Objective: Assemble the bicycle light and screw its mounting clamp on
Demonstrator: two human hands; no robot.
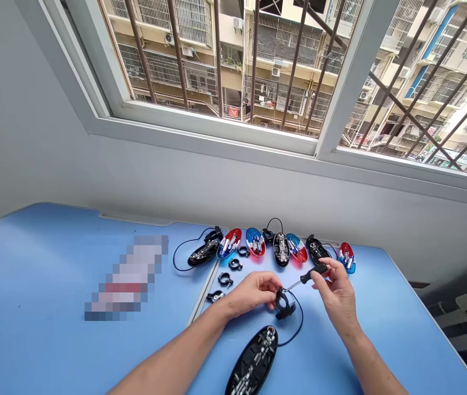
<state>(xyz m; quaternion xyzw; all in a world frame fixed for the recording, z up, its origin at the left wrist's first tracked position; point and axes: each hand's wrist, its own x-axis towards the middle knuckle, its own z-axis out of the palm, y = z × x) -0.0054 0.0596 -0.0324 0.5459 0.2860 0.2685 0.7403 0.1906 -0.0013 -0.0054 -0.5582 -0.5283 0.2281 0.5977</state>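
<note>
while the left hand (pixel 255 292) pinches a black clamp (pixel 281 303) between thumb and fingers, the right hand (pixel 339 296) is closed round the handle of a screwdriver (pixel 312 273), its shaft slanting down to the clamp's top. the clamp's ring stands upright above the blue table (pixel 48 280); whether it touches the top is hard to tell. a cable (pixel 301 323) curves from it to an oval shell (pixel 253 359), which lies in front of the hands, open side up with its circuit showing, and is cut off by the lower edge of the view.

a pale seam (pixel 201 300) divides the table. just right of it, four spare clamps (pixel 225 280) lie in a slanting row. along the far edge sit more black shells (pixel 281 249) among red-and-blue covers (pixel 255 242) with batteries inside. a pixelated patch (pixel 128 280) hides something on the left half

behind the table rises a plain grey wall (pixel 217 175), then a white-framed window (pixel 217 130) with brown bars (pixel 256 60) and, outside, a building (pixel 231 71) with caged balconies
</note>
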